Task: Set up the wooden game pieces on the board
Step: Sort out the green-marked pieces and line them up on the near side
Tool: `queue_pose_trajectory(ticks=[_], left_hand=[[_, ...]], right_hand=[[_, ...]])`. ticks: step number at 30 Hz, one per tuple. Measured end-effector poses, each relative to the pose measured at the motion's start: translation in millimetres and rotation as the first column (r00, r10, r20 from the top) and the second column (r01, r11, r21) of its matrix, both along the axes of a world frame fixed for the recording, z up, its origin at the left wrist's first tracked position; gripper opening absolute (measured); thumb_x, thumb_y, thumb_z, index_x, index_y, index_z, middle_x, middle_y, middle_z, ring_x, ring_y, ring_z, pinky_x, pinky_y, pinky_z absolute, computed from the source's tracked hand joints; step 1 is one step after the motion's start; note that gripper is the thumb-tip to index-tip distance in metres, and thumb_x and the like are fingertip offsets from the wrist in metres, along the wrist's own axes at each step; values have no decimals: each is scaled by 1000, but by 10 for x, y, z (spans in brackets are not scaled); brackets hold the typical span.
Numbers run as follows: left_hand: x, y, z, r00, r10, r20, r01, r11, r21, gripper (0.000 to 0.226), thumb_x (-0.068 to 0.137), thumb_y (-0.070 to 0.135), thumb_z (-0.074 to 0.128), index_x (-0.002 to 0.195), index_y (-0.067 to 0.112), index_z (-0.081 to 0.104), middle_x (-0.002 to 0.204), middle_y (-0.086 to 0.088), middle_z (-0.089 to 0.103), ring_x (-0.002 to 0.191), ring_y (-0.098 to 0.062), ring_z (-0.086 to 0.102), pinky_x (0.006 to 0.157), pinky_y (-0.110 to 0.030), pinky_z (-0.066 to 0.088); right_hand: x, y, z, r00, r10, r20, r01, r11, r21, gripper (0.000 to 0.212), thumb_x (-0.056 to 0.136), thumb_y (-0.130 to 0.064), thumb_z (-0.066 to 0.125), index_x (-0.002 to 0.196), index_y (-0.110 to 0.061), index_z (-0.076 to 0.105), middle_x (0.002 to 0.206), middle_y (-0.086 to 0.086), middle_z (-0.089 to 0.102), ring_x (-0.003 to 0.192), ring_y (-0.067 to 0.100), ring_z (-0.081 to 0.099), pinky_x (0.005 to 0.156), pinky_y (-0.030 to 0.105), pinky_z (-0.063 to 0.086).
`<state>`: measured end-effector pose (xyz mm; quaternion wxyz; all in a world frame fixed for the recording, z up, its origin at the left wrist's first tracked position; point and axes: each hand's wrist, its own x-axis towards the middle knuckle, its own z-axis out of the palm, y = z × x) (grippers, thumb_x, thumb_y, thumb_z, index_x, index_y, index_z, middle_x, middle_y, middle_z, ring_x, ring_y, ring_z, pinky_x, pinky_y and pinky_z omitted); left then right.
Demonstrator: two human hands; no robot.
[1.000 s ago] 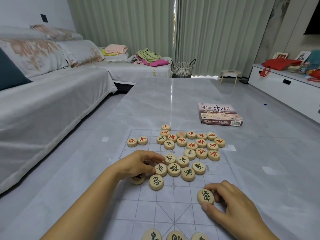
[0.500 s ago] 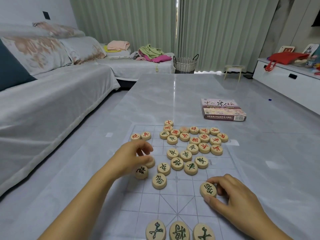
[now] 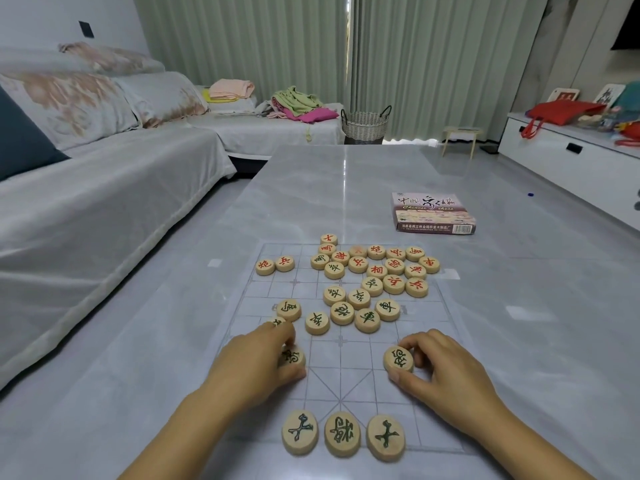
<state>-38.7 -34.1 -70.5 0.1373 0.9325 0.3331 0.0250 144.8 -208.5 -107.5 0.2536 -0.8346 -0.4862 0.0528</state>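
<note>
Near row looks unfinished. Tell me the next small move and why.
Probably draw both held pieces down to flank the near row. The left hand grips the left piece, the right hand the right piece, and the board beside that three-piece row is bare.

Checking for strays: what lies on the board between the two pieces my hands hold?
Nothing: only bare board with grid lines separates the left piece from the right piece, as the head view shows.
</note>
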Motion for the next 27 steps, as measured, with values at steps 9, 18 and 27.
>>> queue_pose_trajectory(ticks=[9,18,27], left_hand=[[-533,-47,-11,999,-53,-1,51,958,-284,46,74,32,73,98,53,39,93,15,43,81,-4,49,76,-15,41],[-699,28,-69,988,-82,132,128,914,-385,32,77,18,71,95,39,57,70,8,50,60,1,47,62,-14,40],[-822,-35,-26,989,-111,93,138,917,-374,34,76,20,73,102,36,57,82,9,49,71,-6,46,69,-16,42]], right_hand=[[-106,-185,168,996,56,74,-46,991,-124,32,80,-55,55,99,-29,52,96,-13,49,88,7,46,74,20,41],[-210,-519,203,997,54,-56,-61,987,-147,24,75,-50,65,90,-35,53,90,-15,51,85,4,51,75,23,45],[-343,-642,137,994,106,-34,-110,980,-165,37,79,-48,62,107,-49,37,99,-18,42,92,-1,45,80,18,40]])
